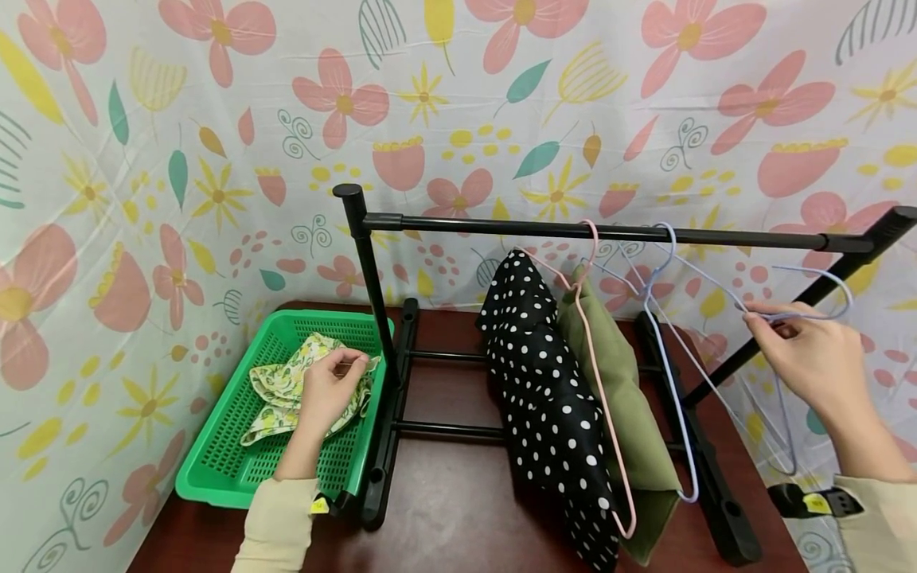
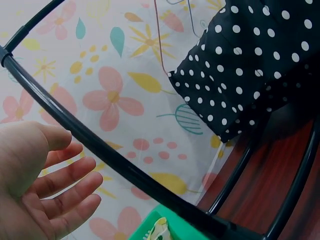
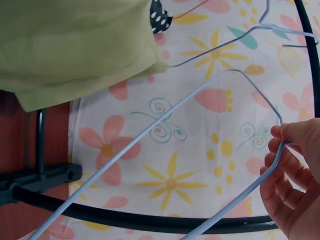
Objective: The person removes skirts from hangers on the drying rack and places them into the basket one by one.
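My right hand (image 1: pixel 820 354) pinches a light blue wire hanger (image 1: pixel 849 296) just below its hook, to the right of the rack's bar. Over the green basket (image 1: pixel 192 482), my left hand (image 1: pixel 331 391) hovers above a yellow-green floral cloth (image 1: pixel 275 383). The left wrist view shows that hand's fingers (image 2: pixel 70 175) loosely bent, with nothing between them. On the rack (image 1: pixel 466 228), a pink hanger (image 1: pixel 590 334) and a lavender hanger (image 1: pixel 664 358) hang from the bar. A black polka-dot cloth (image 1: pixel 540 382) and an olive green cloth (image 1: pixel 616 358) hang there too.
The rack's black feet (image 1: pixel 727 509) stand on a dark red-brown table (image 1: pixel 444 485). Its left post (image 1: pixel 372 278) rises right beside the basket. A flower-printed curtain (image 1: pixel 458 103) covers the back and the left side.
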